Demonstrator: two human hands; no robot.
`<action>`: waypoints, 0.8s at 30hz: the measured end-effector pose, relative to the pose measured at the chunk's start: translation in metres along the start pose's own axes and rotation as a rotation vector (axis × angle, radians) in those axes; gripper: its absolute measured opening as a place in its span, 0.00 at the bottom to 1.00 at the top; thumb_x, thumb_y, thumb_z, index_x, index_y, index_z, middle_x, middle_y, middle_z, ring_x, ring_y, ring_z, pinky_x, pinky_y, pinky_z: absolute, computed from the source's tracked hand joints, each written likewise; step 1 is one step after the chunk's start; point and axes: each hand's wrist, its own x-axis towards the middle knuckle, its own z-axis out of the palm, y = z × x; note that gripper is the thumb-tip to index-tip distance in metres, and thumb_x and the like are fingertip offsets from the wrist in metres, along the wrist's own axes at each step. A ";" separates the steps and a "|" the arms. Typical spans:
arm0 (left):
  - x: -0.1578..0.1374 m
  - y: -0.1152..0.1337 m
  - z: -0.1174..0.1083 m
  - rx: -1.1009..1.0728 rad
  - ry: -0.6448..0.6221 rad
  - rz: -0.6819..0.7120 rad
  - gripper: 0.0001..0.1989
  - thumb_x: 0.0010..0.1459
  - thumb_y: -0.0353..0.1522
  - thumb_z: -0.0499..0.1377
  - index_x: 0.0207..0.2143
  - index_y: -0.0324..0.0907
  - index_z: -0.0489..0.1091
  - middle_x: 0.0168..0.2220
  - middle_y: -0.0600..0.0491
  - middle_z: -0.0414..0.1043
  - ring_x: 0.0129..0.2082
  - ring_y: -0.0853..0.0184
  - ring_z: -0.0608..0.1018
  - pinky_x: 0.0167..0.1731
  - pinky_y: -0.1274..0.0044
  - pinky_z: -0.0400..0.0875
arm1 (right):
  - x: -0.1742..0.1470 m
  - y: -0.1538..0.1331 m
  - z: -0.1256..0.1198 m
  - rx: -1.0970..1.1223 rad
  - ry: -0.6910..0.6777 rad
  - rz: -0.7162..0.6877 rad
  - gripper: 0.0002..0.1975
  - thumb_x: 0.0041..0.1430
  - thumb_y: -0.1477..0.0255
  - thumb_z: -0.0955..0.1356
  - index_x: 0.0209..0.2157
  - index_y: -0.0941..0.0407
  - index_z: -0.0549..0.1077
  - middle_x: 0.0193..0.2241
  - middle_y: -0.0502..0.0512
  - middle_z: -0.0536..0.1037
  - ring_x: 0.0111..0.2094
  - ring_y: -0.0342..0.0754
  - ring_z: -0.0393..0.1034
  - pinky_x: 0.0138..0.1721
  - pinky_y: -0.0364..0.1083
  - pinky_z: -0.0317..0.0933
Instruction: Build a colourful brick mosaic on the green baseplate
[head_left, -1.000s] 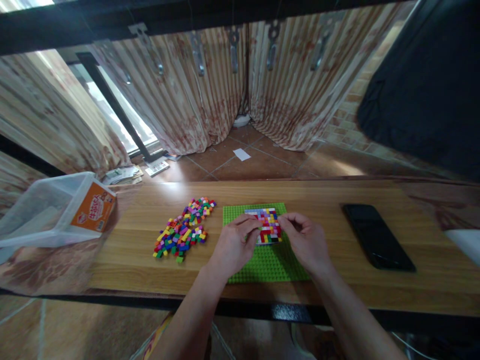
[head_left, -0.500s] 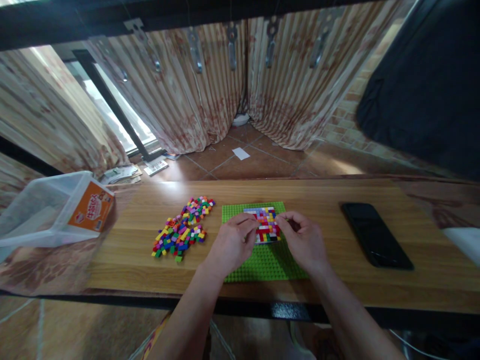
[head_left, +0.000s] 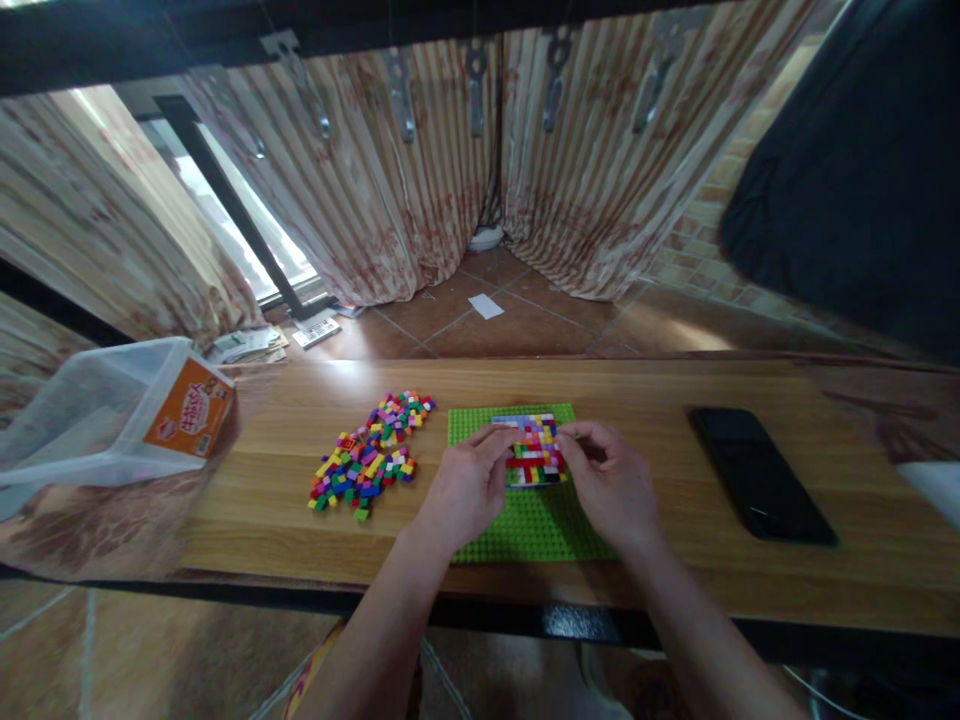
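A small panel of many-coloured toy bricks [head_left: 536, 465] lies over the upper part of a green studded baseplate [head_left: 532, 530]. My left hand [head_left: 469, 488] is closed, its thumb and finger together over the panel's left side. Whatever those fingertips pinch is too small or hidden to make out. On the other side, my right hand [head_left: 613, 482] grips the panel's right edge with thumb and curled fingers. Part of the panel's left side is covered by my left hand. Left of the baseplate, a loose pile of small coloured bricks [head_left: 367, 465] spreads over the wooden table [head_left: 262, 530].
A black phone [head_left: 759, 475] lies on the table's right side. Beyond the left end stands a clear plastic bin [head_left: 82, 405] with an orange label. Curtains [head_left: 397, 200] hang behind the table, and a white paper [head_left: 486, 306] lies on the tiled floor.
The left fingertips have shifted slightly up over the panel, showing more of its red and green bricks. My right hand stays at the right edge. The whole view has shifted slightly.
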 end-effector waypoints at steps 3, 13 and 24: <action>-0.001 -0.001 -0.001 -0.006 0.015 -0.015 0.20 0.60 0.20 0.51 0.50 0.43 0.72 0.50 0.47 0.75 0.48 0.64 0.79 0.49 0.71 0.75 | -0.003 -0.001 0.003 -0.048 0.003 -0.224 0.10 0.62 0.69 0.64 0.37 0.53 0.77 0.42 0.57 0.76 0.44 0.50 0.71 0.48 0.51 0.65; -0.002 -0.001 0.003 -0.030 0.053 -0.011 0.20 0.60 0.20 0.50 0.50 0.42 0.70 0.46 0.48 0.76 0.45 0.65 0.79 0.46 0.73 0.76 | -0.012 0.005 0.012 -0.260 -0.104 -0.548 0.16 0.62 0.79 0.62 0.43 0.51 0.79 0.52 0.58 0.71 0.51 0.53 0.66 0.52 0.55 0.65; -0.005 -0.001 0.005 -0.019 0.030 -0.018 0.21 0.61 0.21 0.49 0.55 0.42 0.65 0.48 0.46 0.75 0.48 0.63 0.78 0.49 0.71 0.75 | -0.016 0.005 0.014 -0.453 -0.048 -0.538 0.15 0.61 0.78 0.63 0.40 0.51 0.80 0.52 0.57 0.73 0.50 0.55 0.65 0.50 0.57 0.64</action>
